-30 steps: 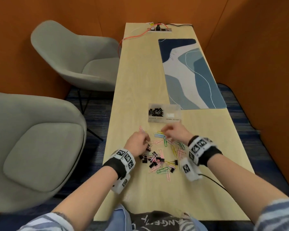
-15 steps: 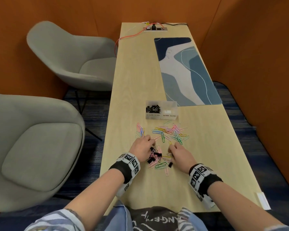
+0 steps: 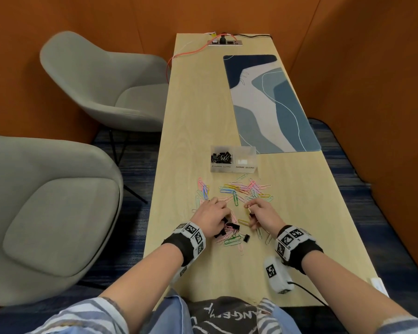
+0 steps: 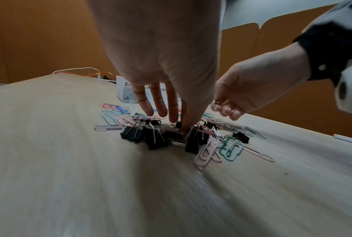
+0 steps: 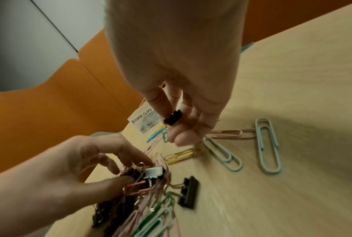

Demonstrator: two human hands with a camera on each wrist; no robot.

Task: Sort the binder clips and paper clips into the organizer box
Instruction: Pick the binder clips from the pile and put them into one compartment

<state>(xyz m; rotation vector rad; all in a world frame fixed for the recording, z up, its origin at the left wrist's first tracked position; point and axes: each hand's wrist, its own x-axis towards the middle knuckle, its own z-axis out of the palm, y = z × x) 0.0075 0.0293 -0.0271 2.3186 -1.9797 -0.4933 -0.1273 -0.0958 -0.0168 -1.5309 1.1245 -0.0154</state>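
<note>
Right hand (image 5: 183, 96) now lifted, pinching a black binder clip (image 5: 172, 119) | left hand (image 3: 211, 219) at lower centre, fingers curled into binder clip heap (image 4: 163, 136) | organizer box (image 3: 233, 171) above.

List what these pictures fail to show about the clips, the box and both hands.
- Left hand grip: head view shows only its back; in the left wrist view the fingertips sink into the black binder clips, so a pinch cannot be confirmed.
- Box paper-clip side: contents too small in the head view; hands block it in both wrist views.
- Binder clip in right hand: fingers hide its handles.
</note>
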